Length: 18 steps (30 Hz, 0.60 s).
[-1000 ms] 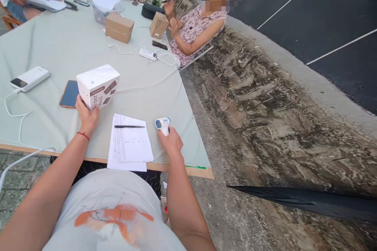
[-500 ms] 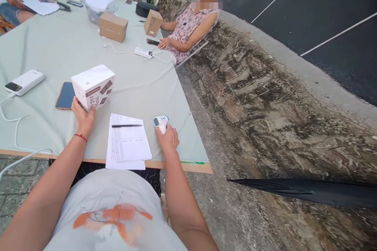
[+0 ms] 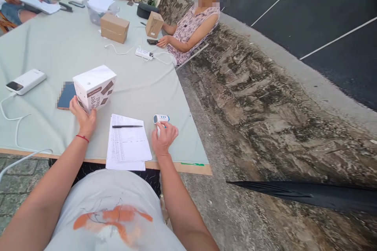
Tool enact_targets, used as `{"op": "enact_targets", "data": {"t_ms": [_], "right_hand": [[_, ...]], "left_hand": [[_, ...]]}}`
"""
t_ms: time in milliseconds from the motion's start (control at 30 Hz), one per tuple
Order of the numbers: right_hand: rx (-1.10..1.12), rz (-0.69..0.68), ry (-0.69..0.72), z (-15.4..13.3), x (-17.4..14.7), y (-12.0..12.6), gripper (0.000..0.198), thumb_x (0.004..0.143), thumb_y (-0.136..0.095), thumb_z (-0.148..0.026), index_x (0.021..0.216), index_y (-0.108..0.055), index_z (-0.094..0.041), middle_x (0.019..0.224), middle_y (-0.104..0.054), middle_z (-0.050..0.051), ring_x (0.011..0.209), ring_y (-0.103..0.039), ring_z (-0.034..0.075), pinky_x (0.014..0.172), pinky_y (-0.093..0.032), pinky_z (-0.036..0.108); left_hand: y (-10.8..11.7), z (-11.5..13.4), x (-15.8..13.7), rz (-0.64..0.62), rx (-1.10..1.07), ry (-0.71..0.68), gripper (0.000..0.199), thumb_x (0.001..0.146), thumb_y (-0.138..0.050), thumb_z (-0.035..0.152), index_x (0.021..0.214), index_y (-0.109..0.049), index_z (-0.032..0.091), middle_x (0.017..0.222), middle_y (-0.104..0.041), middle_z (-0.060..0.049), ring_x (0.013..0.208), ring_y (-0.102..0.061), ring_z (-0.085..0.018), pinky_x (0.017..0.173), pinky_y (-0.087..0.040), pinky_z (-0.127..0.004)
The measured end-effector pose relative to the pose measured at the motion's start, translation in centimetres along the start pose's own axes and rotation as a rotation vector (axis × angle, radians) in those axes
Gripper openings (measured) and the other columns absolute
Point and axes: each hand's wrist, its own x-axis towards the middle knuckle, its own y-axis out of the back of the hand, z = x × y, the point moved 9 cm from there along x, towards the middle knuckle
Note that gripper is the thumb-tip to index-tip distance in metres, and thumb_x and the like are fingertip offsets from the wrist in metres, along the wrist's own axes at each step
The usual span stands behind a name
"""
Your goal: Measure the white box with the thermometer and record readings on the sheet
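Observation:
A white box with brown print (image 3: 98, 82) stands tilted on the table. My left hand (image 3: 85, 119), with a red string on its wrist, grips its lower near corner, fingers on the left side and thumb at the front. Behind the box is a partly hidden dark blue phone (image 3: 65, 96). My right hand (image 3: 164, 137) is just over the handle of a white and blue handheld infrared thermometer (image 3: 161, 118), its fingers loosened and apart. The thermometer's handle is mostly hidden by those fingers. Between my hands are printed sheets (image 3: 131, 143) with a black pen (image 3: 127, 126) on top.
A white power bank (image 3: 26, 81) with a cable is at the left. Farther off are a cardboard box (image 3: 114, 27), a smaller carton (image 3: 154, 24), a power strip (image 3: 144, 53) and a plastic tub (image 3: 96, 16). Several people sit around the table (image 3: 59, 55); a stone wall (image 3: 250, 86) runs along the right.
My right hand has loosened from the thermometer's handle and shifted slightly left, its fingers parting. My left hand keeps its hold on the box, which has barely moved.

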Motion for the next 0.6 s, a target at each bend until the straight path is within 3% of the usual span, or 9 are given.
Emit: {"op": "enact_targets", "data": {"t_ms": [100, 233, 400, 600], "right_hand": [[0.127, -0.09, 0.166, -1.9, -0.4, -1.1, 0.033, 0.092, -0.043, -0.028, 0.113, -0.067, -0.019, 0.115, -0.063, 0.016, 0.117, -0.054, 0.03, 0.103, -0.039, 0.053], [0.231, -0.305, 0.346, -3.9, -1.2, -3.0, 0.038, 0.094, -0.045, -0.032, 0.125, -0.063, -0.019, 0.127, -0.064, 0.014, 0.121, -0.053, 0.028, 0.106, -0.04, 0.05], [0.253, -0.399, 0.372, -4.0, -1.4, -4.1, 0.036, 0.097, -0.045, -0.032, 0.124, -0.066, -0.019, 0.127, -0.064, 0.014, 0.118, -0.054, 0.027, 0.105, -0.042, 0.047], [0.212, -0.399, 0.364, -3.7, -1.5, -4.5, 0.032, 0.098, -0.047, -0.032, 0.113, -0.072, -0.019, 0.099, -0.066, 0.011, 0.096, -0.057, 0.024, 0.09, -0.046, 0.042]], "left_hand": [[0.0, 0.5, -0.1, 0.003, -0.004, -0.047, 0.088, 0.073, -0.068, 0.024, 0.148, -0.023, 0.016, 0.148, -0.022, -0.02, 0.145, -0.019, -0.033, 0.125, -0.012, -0.049], [0.0, 1.0, -0.2, 0.006, 0.01, -0.083, 0.086, 0.072, -0.067, 0.02, 0.147, -0.026, 0.017, 0.146, -0.024, -0.019, 0.144, -0.022, -0.033, 0.124, -0.014, -0.051], [0.1, 2.0, -0.5, 0.019, 0.028, -0.166, 0.082, 0.072, -0.065, 0.021, 0.145, -0.028, 0.016, 0.145, -0.025, -0.02, 0.143, -0.024, -0.033, 0.124, -0.015, -0.051], [0.1, 2.9, -0.6, 0.02, 0.053, -0.187, 0.081, 0.072, -0.068, 0.023, 0.144, -0.031, 0.016, 0.143, -0.029, -0.019, 0.143, -0.028, -0.033, 0.123, -0.017, -0.054]]}}
